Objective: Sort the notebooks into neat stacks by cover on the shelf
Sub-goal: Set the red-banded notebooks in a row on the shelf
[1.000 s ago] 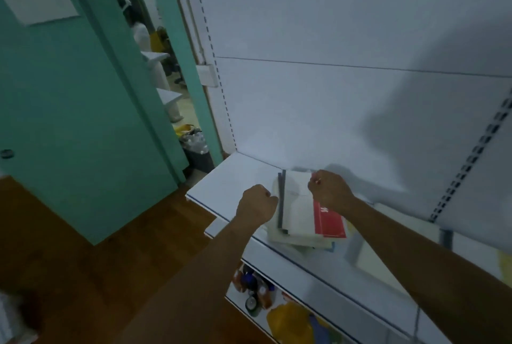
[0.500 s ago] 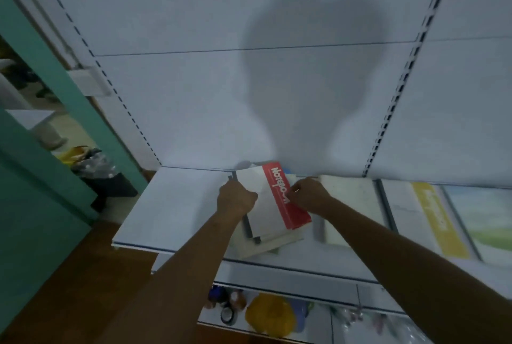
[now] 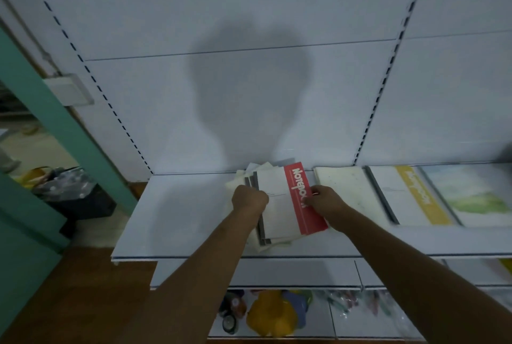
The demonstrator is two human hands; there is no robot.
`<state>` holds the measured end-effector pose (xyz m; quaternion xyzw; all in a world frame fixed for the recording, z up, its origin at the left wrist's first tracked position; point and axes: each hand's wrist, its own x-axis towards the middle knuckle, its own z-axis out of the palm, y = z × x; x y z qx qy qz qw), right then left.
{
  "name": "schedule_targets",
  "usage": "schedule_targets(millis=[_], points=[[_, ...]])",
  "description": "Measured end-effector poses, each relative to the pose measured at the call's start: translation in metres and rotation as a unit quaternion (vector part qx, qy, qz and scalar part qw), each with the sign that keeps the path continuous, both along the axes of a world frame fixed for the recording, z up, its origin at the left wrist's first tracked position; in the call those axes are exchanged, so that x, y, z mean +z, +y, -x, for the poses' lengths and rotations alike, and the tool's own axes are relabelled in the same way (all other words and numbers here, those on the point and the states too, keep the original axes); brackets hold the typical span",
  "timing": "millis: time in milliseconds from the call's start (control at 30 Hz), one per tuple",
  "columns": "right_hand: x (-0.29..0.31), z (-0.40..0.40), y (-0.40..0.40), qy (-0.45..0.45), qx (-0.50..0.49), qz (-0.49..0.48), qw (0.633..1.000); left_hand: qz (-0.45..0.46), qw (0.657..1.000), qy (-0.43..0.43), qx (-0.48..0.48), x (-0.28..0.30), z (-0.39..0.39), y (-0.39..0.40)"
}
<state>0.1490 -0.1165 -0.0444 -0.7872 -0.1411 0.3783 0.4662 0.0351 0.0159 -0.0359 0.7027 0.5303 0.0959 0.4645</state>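
An untidy pile of notebooks lies on the white shelf [image 3: 180, 219]. On top is a white notebook with a red band [image 3: 279, 205] and a dark spine. My left hand [image 3: 249, 201] grips the pile's left edge at the spine with curled fingers. My right hand [image 3: 324, 201] holds the red band on the right edge. Cream covers [image 3: 238, 185] stick out beneath at angles. To the right lie a cream notebook [image 3: 346, 191], a white notebook with a yellow band [image 3: 407, 196] and a notebook with a green landscape cover [image 3: 476, 194].
The shelf's left half is bare white board, ending at a front edge [image 3: 194, 257]. Below, a lower shelf holds a yellow object [image 3: 271, 316] and small packaged goods. A teal door frame [image 3: 55, 121] and a dark bin with plastic [image 3: 69, 191] stand to the left over wooden floor.
The view has swung right, bringing the notebooks on the right into sight. Both hands stay on the top notebook, which has turned so its red band runs straighter up the shelf.
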Motion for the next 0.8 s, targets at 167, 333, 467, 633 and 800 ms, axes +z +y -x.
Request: schedule_targets(millis=[167, 333, 467, 633, 800], points=[[0.005, 0.005, -0.007, 0.041, -0.014, -0.03, 0.999, -0.052, 0.998, 0.019, 0.003, 0.007, 0.007, -0.01], [0.003, -0.012, -0.025, 0.064, -0.056, -0.048, 0.995, -0.025, 0.999, 0.032, 0.0, 0.01, 0.011, -0.02], [0.001, -0.023, -0.041, 0.085, -0.062, -0.058, 0.993, 0.006, 1.0, 0.003, -0.016, 0.012, -0.002, -0.038], [0.003, -0.046, -0.068, 0.106, -0.1, -0.075, 0.987, 0.045, 0.997, -0.063, -0.017, 0.012, -0.027, -0.061], [0.021, -0.071, -0.115, 0.105, -0.138, -0.082, 0.981, 0.095, 0.985, -0.132, -0.049, 0.02, -0.077, -0.104]])
